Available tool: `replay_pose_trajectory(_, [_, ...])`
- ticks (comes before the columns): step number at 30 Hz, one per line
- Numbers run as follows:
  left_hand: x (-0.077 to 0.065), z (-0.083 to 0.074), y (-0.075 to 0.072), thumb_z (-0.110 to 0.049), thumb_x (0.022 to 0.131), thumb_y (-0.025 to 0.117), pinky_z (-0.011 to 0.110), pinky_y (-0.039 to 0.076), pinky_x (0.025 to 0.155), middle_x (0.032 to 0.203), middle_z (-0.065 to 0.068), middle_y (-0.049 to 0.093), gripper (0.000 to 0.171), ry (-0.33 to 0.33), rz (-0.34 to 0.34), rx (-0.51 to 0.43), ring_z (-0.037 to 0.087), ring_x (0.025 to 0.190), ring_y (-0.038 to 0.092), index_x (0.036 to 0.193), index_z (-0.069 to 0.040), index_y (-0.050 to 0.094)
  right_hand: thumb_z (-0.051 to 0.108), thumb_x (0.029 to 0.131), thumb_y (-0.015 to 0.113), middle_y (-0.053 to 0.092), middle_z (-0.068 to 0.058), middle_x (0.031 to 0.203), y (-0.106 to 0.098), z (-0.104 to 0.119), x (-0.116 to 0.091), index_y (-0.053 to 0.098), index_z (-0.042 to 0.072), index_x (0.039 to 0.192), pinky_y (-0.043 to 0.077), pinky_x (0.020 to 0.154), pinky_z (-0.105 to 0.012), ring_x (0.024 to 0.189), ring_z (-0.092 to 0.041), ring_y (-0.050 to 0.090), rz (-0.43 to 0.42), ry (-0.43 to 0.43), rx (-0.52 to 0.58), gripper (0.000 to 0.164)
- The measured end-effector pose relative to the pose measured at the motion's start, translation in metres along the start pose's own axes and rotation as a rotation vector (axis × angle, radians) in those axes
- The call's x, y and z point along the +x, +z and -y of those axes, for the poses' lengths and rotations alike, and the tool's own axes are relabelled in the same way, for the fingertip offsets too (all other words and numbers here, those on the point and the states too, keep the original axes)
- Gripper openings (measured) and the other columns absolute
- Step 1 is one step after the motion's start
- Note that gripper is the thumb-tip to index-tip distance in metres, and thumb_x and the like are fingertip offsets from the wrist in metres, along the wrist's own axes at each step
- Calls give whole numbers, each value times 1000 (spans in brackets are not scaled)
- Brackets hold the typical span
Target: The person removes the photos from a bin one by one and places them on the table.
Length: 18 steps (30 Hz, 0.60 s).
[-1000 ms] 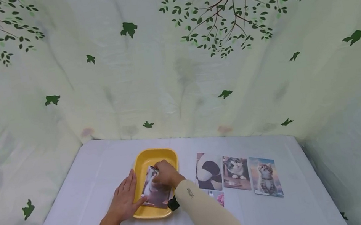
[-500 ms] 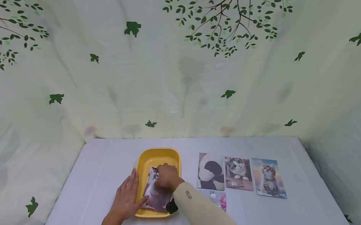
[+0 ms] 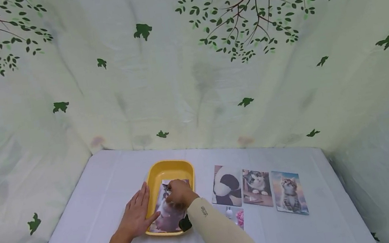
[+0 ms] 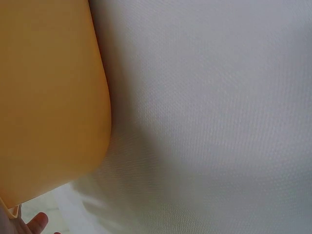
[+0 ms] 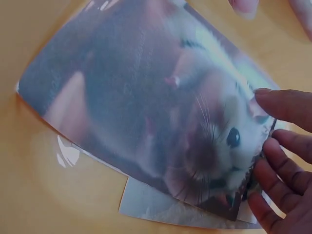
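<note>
A yellow tray [image 3: 168,163] stands on the table, with a glossy picture card [image 3: 165,217] inside it. My right hand [image 3: 180,192] reaches into the tray and pinches the card's far edge. In the right wrist view the card [image 5: 131,102] shows a whiskered, furry animal. The thumb [image 5: 285,107] lies over its edge and the other fingers are curled beneath. Another card [image 5: 151,200] sticks out from under it on the tray floor. My left hand [image 3: 133,215] rests against the tray's left side, fingers straight, thumb over the rim. The left wrist view mostly shows the tray's outer wall [image 4: 48,97].
Right of the tray lie a panda card [image 3: 226,185], a cat card [image 3: 257,187] and a kitten card [image 3: 289,192]. A card with pink flowers [image 3: 238,216] and another card edge are partly hidden by my right sleeve [image 3: 221,230]. Leaf-printed cloth walls surround the white table [image 3: 307,230].
The picture card in the tray has shifted, and its near left corner now reaches closer to the tray's near end. My left hand keeps its place on the rim.
</note>
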<state>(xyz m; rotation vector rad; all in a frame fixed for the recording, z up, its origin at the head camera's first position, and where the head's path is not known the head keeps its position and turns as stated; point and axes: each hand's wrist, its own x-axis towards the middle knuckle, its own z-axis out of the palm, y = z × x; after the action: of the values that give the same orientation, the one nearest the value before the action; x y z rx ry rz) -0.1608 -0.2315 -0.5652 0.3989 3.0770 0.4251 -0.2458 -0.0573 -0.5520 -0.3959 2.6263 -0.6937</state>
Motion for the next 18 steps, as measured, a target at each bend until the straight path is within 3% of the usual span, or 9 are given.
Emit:
replay_pose_trajectory(4, [-1, 0, 0, -47, 89, 61, 61, 24, 109, 159, 20, 10, 93, 3, -5, -4, 43, 138, 23, 149, 9, 17, 19, 78, 79, 68, 2, 96, -2, -1, -2, 71, 7, 110, 49, 81, -27, 83, -11, 57, 0, -1, 102, 35])
replay_pose_trajectory(10, [-1, 0, 1, -46, 89, 61, 62, 26, 108, 158, 20, 13, 91, 14, -22, 1, 44, 137, 25, 148, 9, 19, 12, 77, 79, 67, 4, 85, -5, -2, -3, 73, 8, 100, 47, 66, -23, 74, -10, 56, -18, -10, 244, 23])
replay_pose_trajectory(13, [-2, 1, 2, -46, 89, 62, 62, 27, 107, 157, 21, 14, 91, 18, -30, 7, 44, 136, 26, 148, 10, 20, 12, 78, 79, 64, 6, 81, -6, -2, -4, 73, 10, 94, 48, 70, -25, 74, -9, 54, -17, -12, 264, 17])
replay_pose_trajectory(18, [-2, 1, 1, -47, 89, 61, 61, 26, 108, 158, 20, 12, 93, 6, -12, 9, 44, 137, 24, 149, 9, 18, 17, 80, 79, 61, 10, 77, -9, -2, -3, 71, 16, 87, 38, 93, -36, 76, -9, 53, -23, -53, 194, 10])
